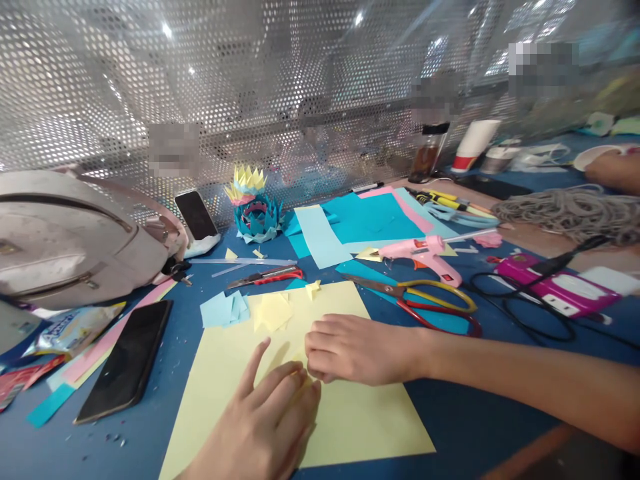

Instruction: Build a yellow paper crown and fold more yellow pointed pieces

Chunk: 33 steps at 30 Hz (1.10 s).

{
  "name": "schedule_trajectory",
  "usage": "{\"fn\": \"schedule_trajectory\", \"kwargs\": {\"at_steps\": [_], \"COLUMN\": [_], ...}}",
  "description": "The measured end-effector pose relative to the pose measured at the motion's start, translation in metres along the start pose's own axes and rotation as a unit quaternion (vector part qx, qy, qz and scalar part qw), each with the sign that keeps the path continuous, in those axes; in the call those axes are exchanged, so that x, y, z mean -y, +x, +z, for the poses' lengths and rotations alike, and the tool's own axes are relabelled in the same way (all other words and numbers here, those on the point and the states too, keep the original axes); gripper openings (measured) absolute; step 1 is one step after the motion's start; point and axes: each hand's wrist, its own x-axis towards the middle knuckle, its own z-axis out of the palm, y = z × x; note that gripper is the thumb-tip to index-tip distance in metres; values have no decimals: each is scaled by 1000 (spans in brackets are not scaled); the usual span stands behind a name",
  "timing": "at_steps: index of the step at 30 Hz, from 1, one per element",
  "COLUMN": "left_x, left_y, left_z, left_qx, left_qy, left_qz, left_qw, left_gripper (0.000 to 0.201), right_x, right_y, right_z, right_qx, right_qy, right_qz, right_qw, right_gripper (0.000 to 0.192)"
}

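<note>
A large pale yellow paper sheet [365, 420] lies on the blue table, beneath both hands. My left hand [270, 413] is over its lower middle, one finger raised and the others curled together toward the right hand. Close against them is my right hand [355, 350], closed with its fingers bent under. Whatever the fingertips pinch is hidden. On the sheet's far edge are small yellow paper squares [273, 311], light blue paper squares [225, 309] and a little folded yellow piece [313, 289]. Scissors [415, 293] with yellow and red handles lie just beyond my right hand.
A pink glue gun [423, 255], a red utility knife [265, 277] and blue paper [375, 217] lie farther back. A folded-paper flower [257, 217] stands near the perforated metal screen. Left are a black phone [127, 360] and backpack [75, 240]; right, a purple power strip [560, 287] with cables.
</note>
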Motion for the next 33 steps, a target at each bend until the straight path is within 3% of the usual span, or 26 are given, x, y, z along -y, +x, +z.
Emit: {"fn": "schedule_trajectory", "kwargs": {"at_steps": [6,14,23,30,33], "left_x": [0,-5,-6,-4,-4], "left_y": [-3,1,4,3,3], "left_z": [1,-8,-15,-15,-13], "left_qx": [-7,23,42,61,94], "left_qy": [9,13,9,20,35], "left_qz": [-9,5,19,33,28], "left_qw": [1000,1000,999,997,995], "left_gripper": [22,24,28,36,38], "right_x": [-2,-13,-10,-8,-6], "right_y": [1,0,1,0,0], "right_z": [-1,2,1,7,8], "right_qx": [23,-11,-12,-24,-30], "right_qy": [32,192,264,292,303], "right_qz": [13,26,85,125,146], "right_qw": [999,981,961,948,941], "right_gripper": [17,39,49,45,36]}}
